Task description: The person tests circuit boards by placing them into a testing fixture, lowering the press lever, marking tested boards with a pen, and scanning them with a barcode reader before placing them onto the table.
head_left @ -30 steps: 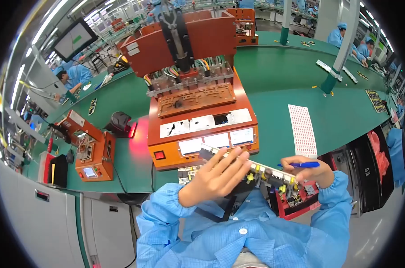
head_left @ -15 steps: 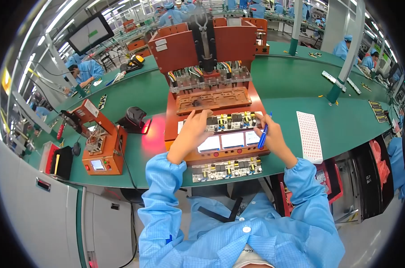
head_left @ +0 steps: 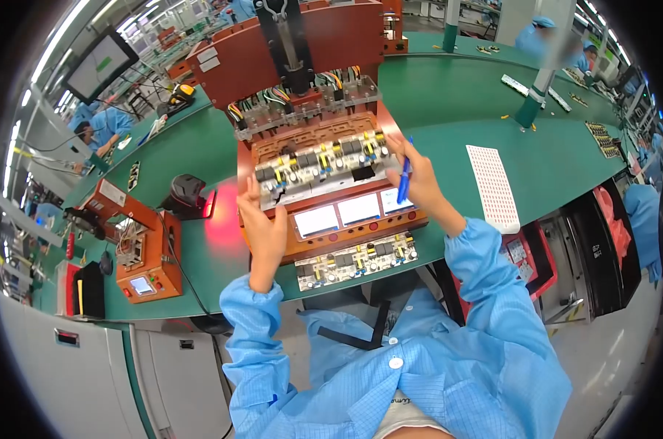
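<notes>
While our half-spread left hand [head_left: 264,228] grips a knobbly circuit board [head_left: 321,162], our curled right hand [head_left: 421,183] clasps it plus a pen [head_left: 404,183].

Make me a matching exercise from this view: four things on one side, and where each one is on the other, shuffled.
Things
1. Blue pen
2. Farther circuit board
3. Nearer circuit board
4. Printed sheet

Places
A. On the green table, to the right of the red-orange machine
B. Between the left hand and the right hand
C. At the table's near edge, in front of the machine
D. In the right hand

Pairs: 1-D, 2-B, 3-C, 4-A
</notes>
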Demonstrator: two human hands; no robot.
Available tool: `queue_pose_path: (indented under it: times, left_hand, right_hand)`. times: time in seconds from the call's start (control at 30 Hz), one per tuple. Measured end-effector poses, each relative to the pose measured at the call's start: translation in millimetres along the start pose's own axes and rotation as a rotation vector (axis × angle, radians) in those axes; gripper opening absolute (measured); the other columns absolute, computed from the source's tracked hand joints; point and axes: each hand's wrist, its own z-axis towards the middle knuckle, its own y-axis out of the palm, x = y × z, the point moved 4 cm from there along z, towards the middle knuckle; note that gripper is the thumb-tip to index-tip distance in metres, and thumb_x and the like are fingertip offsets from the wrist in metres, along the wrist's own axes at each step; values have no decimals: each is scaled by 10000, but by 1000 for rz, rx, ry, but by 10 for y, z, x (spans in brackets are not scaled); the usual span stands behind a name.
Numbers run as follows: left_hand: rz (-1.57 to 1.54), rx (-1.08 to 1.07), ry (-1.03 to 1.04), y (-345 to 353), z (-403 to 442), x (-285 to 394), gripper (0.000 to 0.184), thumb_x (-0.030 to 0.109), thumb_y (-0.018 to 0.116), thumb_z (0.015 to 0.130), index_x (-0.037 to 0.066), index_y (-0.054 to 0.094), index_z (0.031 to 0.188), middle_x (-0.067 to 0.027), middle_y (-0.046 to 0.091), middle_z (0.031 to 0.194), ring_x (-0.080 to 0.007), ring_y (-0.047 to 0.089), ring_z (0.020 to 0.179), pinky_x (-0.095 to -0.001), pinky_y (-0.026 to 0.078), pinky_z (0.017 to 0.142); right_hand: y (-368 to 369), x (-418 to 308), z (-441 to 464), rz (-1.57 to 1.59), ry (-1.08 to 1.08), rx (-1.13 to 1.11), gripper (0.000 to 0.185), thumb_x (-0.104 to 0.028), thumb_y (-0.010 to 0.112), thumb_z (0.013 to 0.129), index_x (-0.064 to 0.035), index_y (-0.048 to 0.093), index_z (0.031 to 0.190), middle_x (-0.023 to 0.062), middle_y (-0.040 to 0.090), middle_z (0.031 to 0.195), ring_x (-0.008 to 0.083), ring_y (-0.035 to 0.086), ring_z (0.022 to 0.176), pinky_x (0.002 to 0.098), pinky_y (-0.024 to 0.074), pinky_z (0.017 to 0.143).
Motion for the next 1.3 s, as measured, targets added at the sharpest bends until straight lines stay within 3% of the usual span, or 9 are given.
queue_pose_path:
  times: [0.2, 0.4, 0.5, 0.63, 0.87, 1.0, 1.07, 1.23, 1.3]
  left_hand:
    - [95, -80, 29, 91, 674, -357, 393, 34, 587, 807, -12, 334, 1104, -351, 398, 1412, -428, 286, 1406, -449, 210, 1142]
    - [128, -175, 41, 98, 721, -601, 386, 103, 608, 807, 7, 347, 1074, -338, 485, 1329, -454, 372, 1320, -476, 268, 1082]
    - [108, -163, -24, 76, 673, -408, 370, 96, 608, 807, 4, 366, 1071, -311, 521, 1275, -428, 428, 1276, -456, 303, 1064]
    - [-87, 141, -4, -136, 705, -155, 304, 80, 597, 815, 7, 406, 1041, -233, 558, 1215, -363, 506, 1184, -429, 353, 1026]
    - [89, 564, 759, -630, 1715, 1138, 347, 116, 593, 846, -29, 518, 1152, -163, 612, 1119, -310, 568, 1055, -406, 418, 939]
    - [344, 391, 669, -515, 2783, 1682, 413, 91, 655, 852, -31, 526, 1225, -151, 641, 1125, -290, 626, 1028, -389, 468, 911]
    - [944, 0, 771, -421, 3710, 1441, 488, 96, 601, 909, -14, 445, 1358, -149, 622, 1226, -246, 614, 1099, -362, 470, 937]
    - [-77, -285, 2, -168, 3930, 1558, 347, 269, 600, 936, 105, 576, 1241, -120, 699, 1034, -275, 649, 932, -417, 513, 826]
    - [484, -288, 561, -150, 4333, 1377, 257, 176, 617, 900, 90, 625, 1142, -113, 704, 965, -248, 656, 898, -382, 522, 774]
  right_hand:
    - [155, 441, 572, -10, -33, -55, 324, -46, 704, 725, -25, 435, 904, 113, 435, 733, 315, 517, 765, 366, 433, 765]
    - [114, 547, 615, -51, -23, -211, 330, 6, 700, 739, -42, 401, 872, 105, 459, 779, 297, 582, 945, 387, 444, 823]
    - [97, 491, 633, 56, 63, -253, 284, 7, 624, 772, -60, 372, 884, 295, 479, 1388, 394, 444, 1335, 425, 281, 1138]
    - [-230, -254, 564, 720, -4, 120, 274, -27, 592, 842, -105, 335, 894, 335, 414, 1418, 417, 515, 1261, 497, 215, 1163]
    - [-681, -1764, 82, 618, -327, 86, 279, -2, 534, 863, -145, 297, 896, 400, 326, 1428, 451, 609, 1117, 552, 150, 1178]
    - [-756, -2027, -4, 623, -411, 26, 334, 25, 573, 860, -144, 287, 892, 425, 309, 1416, 427, 636, 1079, 563, 169, 1174]
    - [-802, -2070, -47, 574, -452, -10, 356, 26, 593, 860, -144, 282, 893, 417, 316, 1417, 414, 653, 1048, 571, 219, 1150]
    - [-902, -2144, -166, 492, -478, -34, 401, 30, 612, 860, -159, 262, 906, 401, 355, 1405, 345, 709, 912, 530, 446, 1011]
    - [-946, -2179, -176, 443, -524, -39, 412, 32, 618, 857, -155, 254, 911, 404, 368, 1395, 318, 723, 857, 498, 497, 970]
